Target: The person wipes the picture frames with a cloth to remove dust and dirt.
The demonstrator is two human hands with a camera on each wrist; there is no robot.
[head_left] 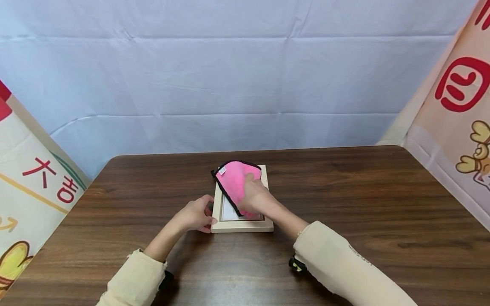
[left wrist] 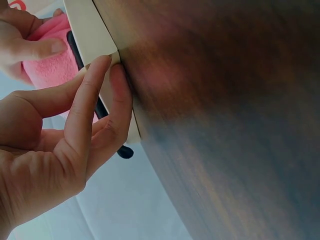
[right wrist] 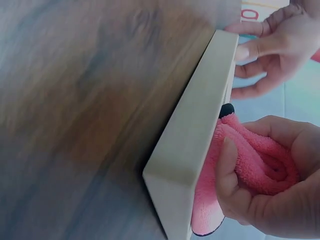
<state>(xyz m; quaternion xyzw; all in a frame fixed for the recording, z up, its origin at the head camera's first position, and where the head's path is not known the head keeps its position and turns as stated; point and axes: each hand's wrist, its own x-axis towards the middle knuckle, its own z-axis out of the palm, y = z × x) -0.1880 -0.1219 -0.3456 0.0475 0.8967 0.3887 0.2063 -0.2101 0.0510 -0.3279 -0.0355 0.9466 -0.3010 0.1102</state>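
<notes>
Head view: pink cloth [head_left: 231, 179], black-edged, white-tagged, is grasped by right hand [head_left: 254, 196]; pale frame [head_left: 243, 227] beneath is pinched at near-left corner by left hand [head_left: 196, 213].

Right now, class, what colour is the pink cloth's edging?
Black; the head view shows the edging best.

L hand [head_left: 196, 213] + R hand [head_left: 254, 196] both bare, fyi. L sleeve [head_left: 134, 278] is pale cream, kinda loose, w/ a black thing [head_left: 166, 280] poking out on its right. R sleeve [head_left: 340, 259] matches, plus small dark lettering [head_left: 360, 255], unreadable tbh. Black gadget [head_left: 297, 265] there has yellow-green bits.
</notes>
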